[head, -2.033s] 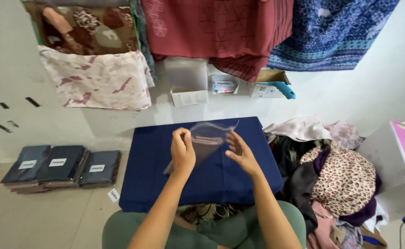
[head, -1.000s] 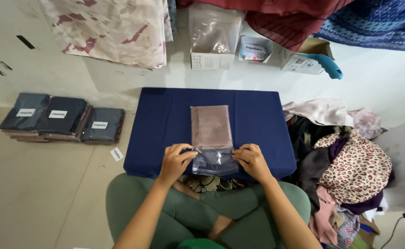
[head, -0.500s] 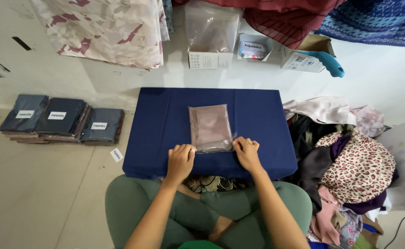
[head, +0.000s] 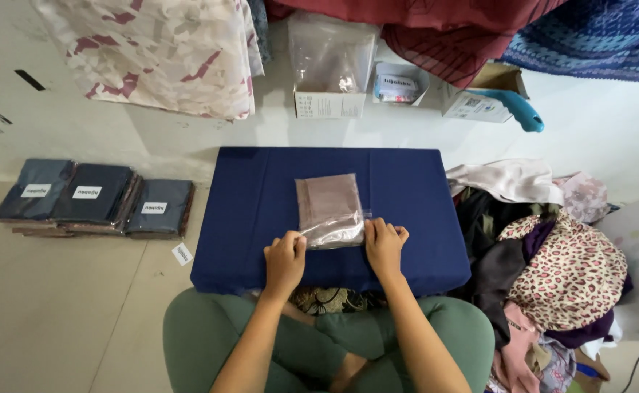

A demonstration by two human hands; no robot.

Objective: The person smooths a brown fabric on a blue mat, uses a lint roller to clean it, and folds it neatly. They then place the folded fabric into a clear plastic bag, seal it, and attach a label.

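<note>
A clear plastic bag with a folded mauve cloth [head: 328,207] inside lies flat on a dark blue padded board [head: 261,211]. My left hand [head: 285,260] grips the bag's near left corner. My right hand [head: 385,244] holds the bag's near right edge, fingers curled over it. The open, empty end of the bag is bunched between the two hands. I sit cross-legged in green trousers behind the board.
Three dark packed cloths with white labels [head: 93,198] are stacked on the floor at left. A heap of loose fabrics [head: 552,262] lies at right. Boxes and a bag of plastic sleeves [head: 334,73] stand against the wall, with cloths hanging above.
The bag was held up in the air, then laid on the board. My hands have slid to its near end and folded that end in.
</note>
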